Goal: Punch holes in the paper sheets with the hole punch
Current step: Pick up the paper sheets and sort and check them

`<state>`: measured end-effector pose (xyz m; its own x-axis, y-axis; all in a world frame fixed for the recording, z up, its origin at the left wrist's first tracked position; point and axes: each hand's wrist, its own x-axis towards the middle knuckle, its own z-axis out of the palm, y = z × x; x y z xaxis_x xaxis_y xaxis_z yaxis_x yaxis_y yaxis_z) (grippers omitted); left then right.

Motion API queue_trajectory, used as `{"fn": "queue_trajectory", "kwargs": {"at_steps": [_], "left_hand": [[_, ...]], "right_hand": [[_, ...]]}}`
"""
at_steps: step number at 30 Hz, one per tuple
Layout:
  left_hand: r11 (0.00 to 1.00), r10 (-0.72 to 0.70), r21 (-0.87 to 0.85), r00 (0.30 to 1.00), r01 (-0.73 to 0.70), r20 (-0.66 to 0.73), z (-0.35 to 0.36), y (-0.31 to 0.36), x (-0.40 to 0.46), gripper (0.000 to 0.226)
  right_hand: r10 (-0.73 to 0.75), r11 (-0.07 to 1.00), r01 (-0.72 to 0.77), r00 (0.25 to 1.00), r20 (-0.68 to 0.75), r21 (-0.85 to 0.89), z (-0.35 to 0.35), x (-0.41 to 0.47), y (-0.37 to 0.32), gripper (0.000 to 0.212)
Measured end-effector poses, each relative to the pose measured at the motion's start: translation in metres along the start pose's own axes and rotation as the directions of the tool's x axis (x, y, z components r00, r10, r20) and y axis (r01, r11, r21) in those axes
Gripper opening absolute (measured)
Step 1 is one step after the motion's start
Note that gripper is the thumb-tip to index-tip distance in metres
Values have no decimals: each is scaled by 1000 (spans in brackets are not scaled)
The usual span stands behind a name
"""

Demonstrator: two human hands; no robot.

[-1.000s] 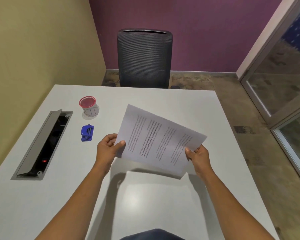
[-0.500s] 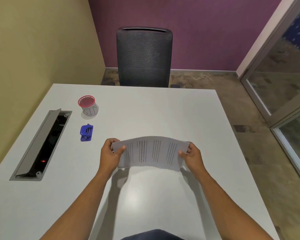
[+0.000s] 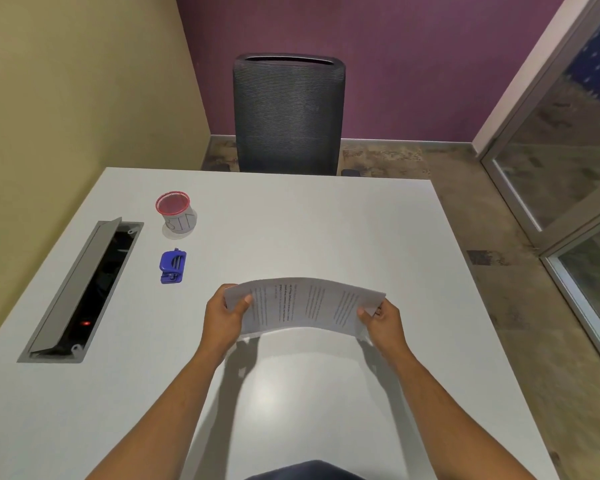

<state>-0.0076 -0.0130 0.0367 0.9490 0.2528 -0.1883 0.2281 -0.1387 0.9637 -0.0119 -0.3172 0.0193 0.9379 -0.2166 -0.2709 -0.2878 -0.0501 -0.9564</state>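
I hold the printed paper sheets (image 3: 303, 304) above the middle of the white table (image 3: 291, 220), bowed upward in an arch with the text lines running away from me. My left hand (image 3: 224, 315) pinches their left edge and my right hand (image 3: 381, 318) pinches their right edge. The small blue hole punch (image 3: 172, 266) lies on the table to the left of the sheets, apart from both hands.
A red-rimmed mesh cup (image 3: 174, 211) stands behind the punch. An open grey cable hatch (image 3: 80, 289) is sunk into the table's left side. A dark office chair (image 3: 288, 112) stands at the far edge. Glass partition (image 3: 568, 161) on the right.
The sheets were held up flat and tilted a second ago. Both hands have lowered them, turned them level and bent them into an arch.
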Motion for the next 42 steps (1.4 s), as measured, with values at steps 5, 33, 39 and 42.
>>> {"fn": "queue_trajectory", "kwargs": {"at_steps": [5, 33, 39, 42], "left_hand": [[987, -4, -161, 1000, 7, 18, -3, 15, 1, 12], [997, 18, -83, 979, -1, 204, -1, 24, -13, 23], [987, 159, -59, 973, -151, 167, 13, 52, -4, 26], [989, 146, -44, 980, -142, 132, 17, 47, -6, 25]], "right_hand": [[90, 993, -84, 993, -80, 84, -12, 0, 5, 54], [-136, 983, 134, 991, 9, 123, 18, -4, -57, 28], [-228, 971, 223, 972, 61, 88, 31, -7, -66, 36], [-206, 977, 200, 975, 82, 79, 30, -6, -61, 34]]}}
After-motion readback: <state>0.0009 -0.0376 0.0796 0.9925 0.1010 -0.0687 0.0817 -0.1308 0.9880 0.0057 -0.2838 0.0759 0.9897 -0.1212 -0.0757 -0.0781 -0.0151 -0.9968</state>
